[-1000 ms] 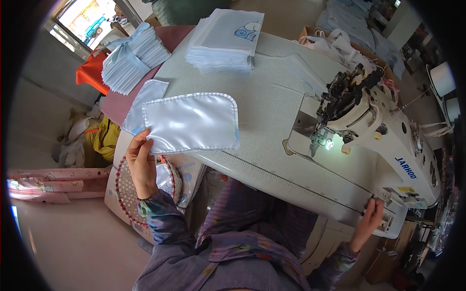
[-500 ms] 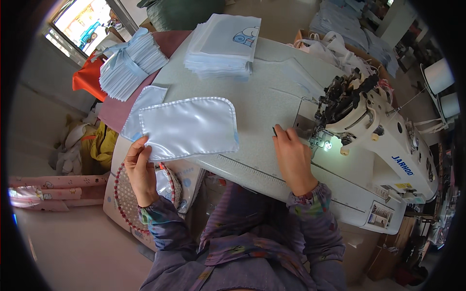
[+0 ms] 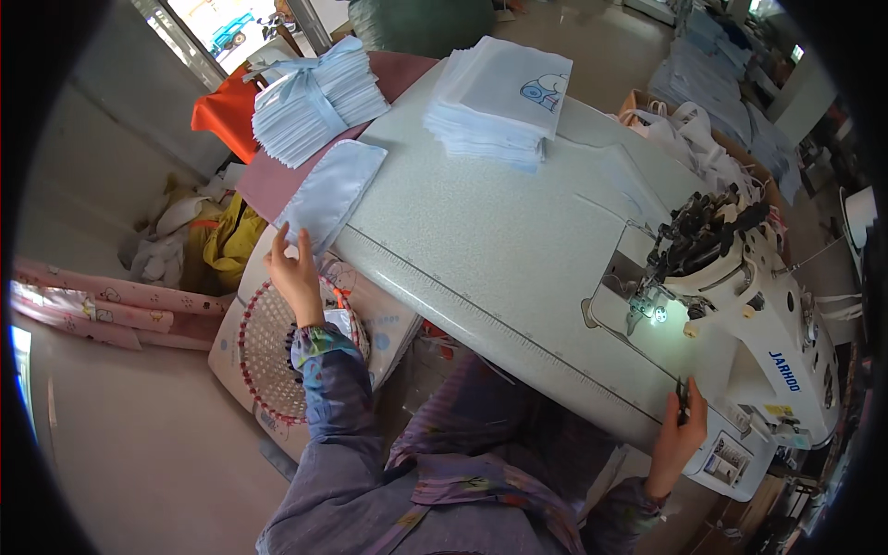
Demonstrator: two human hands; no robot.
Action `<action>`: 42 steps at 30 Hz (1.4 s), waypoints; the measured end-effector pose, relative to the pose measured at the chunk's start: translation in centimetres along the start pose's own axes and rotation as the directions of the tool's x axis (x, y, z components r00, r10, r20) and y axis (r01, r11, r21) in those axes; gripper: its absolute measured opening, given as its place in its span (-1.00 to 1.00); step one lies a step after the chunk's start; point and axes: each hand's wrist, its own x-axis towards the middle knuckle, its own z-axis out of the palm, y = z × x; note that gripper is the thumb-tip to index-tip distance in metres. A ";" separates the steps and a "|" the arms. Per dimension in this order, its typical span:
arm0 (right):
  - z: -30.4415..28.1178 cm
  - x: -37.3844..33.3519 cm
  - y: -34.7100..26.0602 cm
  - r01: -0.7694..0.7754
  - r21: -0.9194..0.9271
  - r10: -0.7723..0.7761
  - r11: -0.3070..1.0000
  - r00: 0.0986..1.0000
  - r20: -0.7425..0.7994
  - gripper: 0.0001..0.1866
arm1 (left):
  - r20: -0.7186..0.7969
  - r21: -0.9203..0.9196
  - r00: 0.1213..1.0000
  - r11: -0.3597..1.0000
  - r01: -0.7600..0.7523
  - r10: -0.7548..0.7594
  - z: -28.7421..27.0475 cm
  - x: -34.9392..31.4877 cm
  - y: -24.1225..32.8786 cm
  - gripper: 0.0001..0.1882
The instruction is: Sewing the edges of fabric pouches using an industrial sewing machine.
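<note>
My left hand (image 3: 296,277) is at the table's left edge, thumb and forefinger apart. Its fingertips lie at the near end of a white satin fabric piece (image 3: 338,190), which rests flat there. Whether they touch the cloth is hard to tell. Down at the front right, my right hand (image 3: 677,442) is closed around small black thread snips (image 3: 683,400). That hand is by the near end of the sewing machine (image 3: 740,305), whose lamp lights the needle area.
A tied bundle of white pieces (image 3: 319,102) and a stack of white printed pieces (image 3: 499,102) stand at the back of the sewing table (image 3: 462,227). Below the left edge is a beaded basket (image 3: 273,356). A box of white straps (image 3: 694,139) stands beyond the machine.
My left hand has let go of the satin piece, which now lies at the table's left edge. My right hand has moved right and nearer with the snips. The view has shifted.
</note>
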 end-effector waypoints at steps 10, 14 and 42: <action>-6.1 0.2 9.6 -0.077 -0.536 -0.017 0.841 0.986 -0.168 -0.54 | 0.140 -0.449 0.533 0.534 -0.717 0.834 5.0 -0.3 22.7 -0.44; -4.9 0.4 6.6 0.004 -0.477 -0.134 0.879 0.962 -0.238 -0.58 | 0.147 -0.513 0.376 0.396 -0.762 0.915 11.9 3.1 28.4 -0.46; 7.0 -1.0 -9.2 -0.193 0.425 -0.051 0.884 0.865 0.499 -0.41 | 0.452 -0.846 -0.104 0.388 -0.367 0.886 -4.4 -16.2 23.3 -0.71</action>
